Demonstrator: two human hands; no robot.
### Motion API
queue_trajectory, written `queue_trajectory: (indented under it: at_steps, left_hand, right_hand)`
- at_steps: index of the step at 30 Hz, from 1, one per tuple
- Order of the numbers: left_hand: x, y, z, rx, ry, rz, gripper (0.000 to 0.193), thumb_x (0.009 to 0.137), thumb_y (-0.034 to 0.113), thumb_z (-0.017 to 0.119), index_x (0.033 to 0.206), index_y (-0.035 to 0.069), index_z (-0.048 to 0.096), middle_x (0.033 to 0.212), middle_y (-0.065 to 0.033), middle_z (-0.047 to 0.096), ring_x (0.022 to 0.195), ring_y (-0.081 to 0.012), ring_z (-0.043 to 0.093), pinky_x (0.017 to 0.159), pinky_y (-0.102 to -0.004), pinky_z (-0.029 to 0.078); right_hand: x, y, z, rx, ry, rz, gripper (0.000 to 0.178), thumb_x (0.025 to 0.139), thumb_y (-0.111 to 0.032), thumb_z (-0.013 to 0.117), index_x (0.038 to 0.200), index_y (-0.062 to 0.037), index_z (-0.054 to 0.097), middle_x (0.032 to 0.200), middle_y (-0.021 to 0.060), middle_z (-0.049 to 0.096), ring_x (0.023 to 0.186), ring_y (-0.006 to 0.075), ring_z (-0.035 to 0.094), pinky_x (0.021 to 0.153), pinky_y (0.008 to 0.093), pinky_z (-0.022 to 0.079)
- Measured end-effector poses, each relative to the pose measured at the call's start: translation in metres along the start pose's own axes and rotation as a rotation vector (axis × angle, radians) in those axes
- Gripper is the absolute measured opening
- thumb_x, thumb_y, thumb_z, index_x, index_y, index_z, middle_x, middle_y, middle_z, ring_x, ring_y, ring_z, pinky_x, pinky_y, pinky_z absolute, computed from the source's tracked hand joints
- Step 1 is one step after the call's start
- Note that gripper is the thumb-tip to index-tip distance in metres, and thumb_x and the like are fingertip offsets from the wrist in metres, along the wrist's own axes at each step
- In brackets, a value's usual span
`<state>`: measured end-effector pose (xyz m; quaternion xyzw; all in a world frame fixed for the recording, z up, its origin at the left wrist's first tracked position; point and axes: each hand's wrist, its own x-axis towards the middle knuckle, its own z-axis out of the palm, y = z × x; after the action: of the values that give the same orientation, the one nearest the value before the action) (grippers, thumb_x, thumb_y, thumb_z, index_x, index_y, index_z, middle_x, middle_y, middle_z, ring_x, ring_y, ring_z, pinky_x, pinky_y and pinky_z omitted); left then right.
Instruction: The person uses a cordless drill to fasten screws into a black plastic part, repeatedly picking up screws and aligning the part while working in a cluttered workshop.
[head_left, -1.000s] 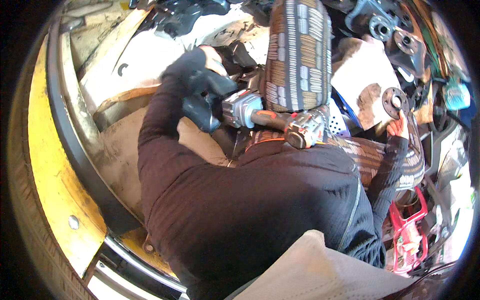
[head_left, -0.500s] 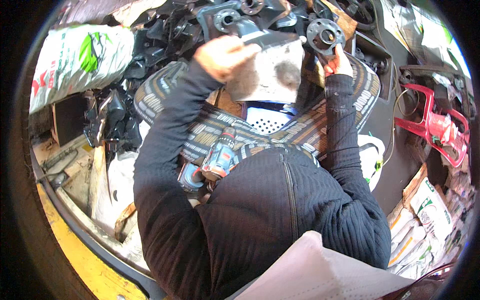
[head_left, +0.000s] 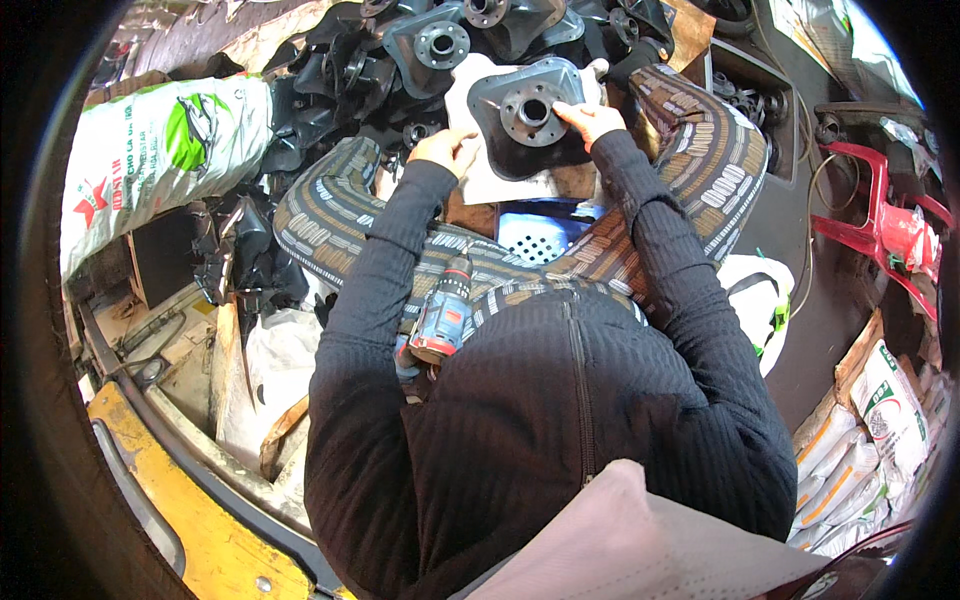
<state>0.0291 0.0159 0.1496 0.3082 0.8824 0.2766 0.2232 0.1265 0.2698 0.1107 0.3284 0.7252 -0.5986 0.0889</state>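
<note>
In front of me a dark, shiny plastic base plate [head_left: 488, 100] with rounded corners lies on a whitish sheet [head_left: 462, 88] between my knees. A grey round flange [head_left: 517, 128] with a central hole and smaller holes around it sits on the plate's middle. My right hand [head_left: 597, 124] is closed on the flange's right edge, thumb and fingers at its rim. Just left of the plate is my left hand [head_left: 440, 152], its fingers loosely bent and a little apart, with nothing visible in them. A blue cordless drill [head_left: 442, 318] rests in my lap, to the left.
Similar plates with flanges [head_left: 428, 48] are heaped beyond the sheet. A printed white sack [head_left: 150, 150] lies at the left. At the right are a grey bin [head_left: 745, 92] of dark parts, a red plastic stool [head_left: 885, 225] and a looped cable [head_left: 815, 190].
The flange has moved left from beside the sheet onto the plate, carried by my right hand. The plate now lies face up on the sheet. My left hand has moved lower.
</note>
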Motion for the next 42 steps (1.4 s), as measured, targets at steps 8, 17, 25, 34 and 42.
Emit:
queue_trajectory:
  at_steps: [8,17,25,34,42]
  left_hand:
    - [-0.146,0.048,-0.108,-0.105,-0.559,-0.198,0.035,0.075,0.013,0.062,0.109,0.005,0.061,0.083,-0.0132,0.065,0.067,-0.0156,0.062,0.060,-0.0263,0.050]
    - [-0.243,0.063,-0.035,0.167,0.073,-0.099,0.077,0.060,0.019,0.074,0.129,0.004,0.042,0.088,-0.0135,0.058,0.086,-0.0321,0.057,0.073,-0.0388,0.047]
    - [-0.232,0.061,-0.044,-0.179,-0.020,-0.355,0.064,0.066,0.019,0.074,0.122,0.008,0.046,0.107,-0.0117,0.054,0.098,-0.0254,0.055,0.081,-0.0368,0.048]
    - [-0.177,0.106,-0.107,-0.423,0.094,-0.246,0.054,0.067,0.014,0.078,0.109,-0.004,0.050,0.101,-0.0150,0.061,0.090,-0.0224,0.062,0.081,-0.0340,0.049]
    - [-0.114,0.135,-0.112,-0.119,0.071,0.133,0.024,0.072,0.005,0.070,0.094,0.001,0.062,0.076,-0.0058,0.065,0.063,-0.0151,0.062,0.059,-0.0282,0.050]
  right_hand:
    - [0.006,0.003,0.000,-0.225,0.035,-0.045,0.054,0.070,-0.059,0.064,0.088,-0.0086,0.070,0.082,0.0100,0.068,0.077,0.0216,0.064,0.074,0.0305,0.047]
    - [-0.011,-0.012,-0.006,-0.381,0.065,0.018,0.054,0.070,-0.059,0.064,0.088,-0.0085,0.071,0.083,0.0114,0.068,0.081,0.0235,0.064,0.077,0.0316,0.048]
    - [-0.012,-0.012,-0.006,-0.291,0.032,0.066,0.051,0.069,-0.055,0.067,0.085,-0.0075,0.071,0.078,0.0101,0.067,0.074,0.0196,0.064,0.072,0.0308,0.049]
    - [-0.009,-0.004,-0.007,-0.200,0.157,-0.096,0.049,0.071,-0.053,0.067,0.089,-0.0078,0.071,0.073,0.0059,0.066,0.064,0.0155,0.059,0.064,0.0287,0.047]
    - [-0.067,-0.009,-0.013,1.396,-0.492,0.256,0.034,0.090,-0.012,0.046,0.121,0.0020,0.049,0.117,0.0153,0.055,0.106,0.0252,0.056,0.088,0.0377,0.048]
